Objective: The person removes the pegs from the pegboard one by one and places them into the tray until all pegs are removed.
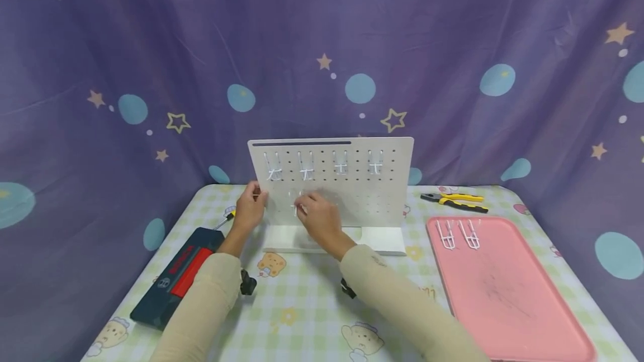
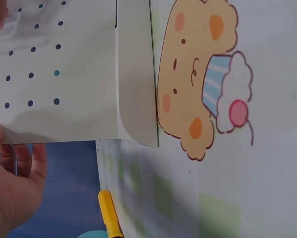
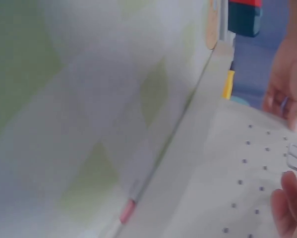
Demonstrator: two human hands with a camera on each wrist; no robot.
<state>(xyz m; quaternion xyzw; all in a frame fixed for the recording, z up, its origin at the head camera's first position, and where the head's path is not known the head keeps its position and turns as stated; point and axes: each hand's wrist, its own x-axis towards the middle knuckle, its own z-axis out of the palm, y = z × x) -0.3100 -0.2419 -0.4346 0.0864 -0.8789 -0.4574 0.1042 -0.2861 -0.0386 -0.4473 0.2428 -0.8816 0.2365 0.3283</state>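
Observation:
A white pegboard (image 1: 374, 200) stands upright on its base, with several white wire hooks (image 1: 340, 165) hanging in a row along its upper part. My left hand (image 1: 249, 208) grips the board's left edge, thumb in front and fingers behind, as the left wrist view shows. Lower on the board, my right hand (image 1: 322, 219) pinches another wire hook (image 3: 293, 157) against the perforated face, below the row. Whether this hook's ends sit in the holes cannot be seen.
On the right lies a pink tray (image 1: 503, 272) with two wire hooks (image 1: 471, 234). Behind it are yellow-and-black pliers (image 1: 455, 201). A dark case with a red panel (image 1: 188, 272) lies left, beside a yellow-handled screwdriver (image 1: 225, 219). A patterned curtain (image 1: 302, 43) hangs behind the table.

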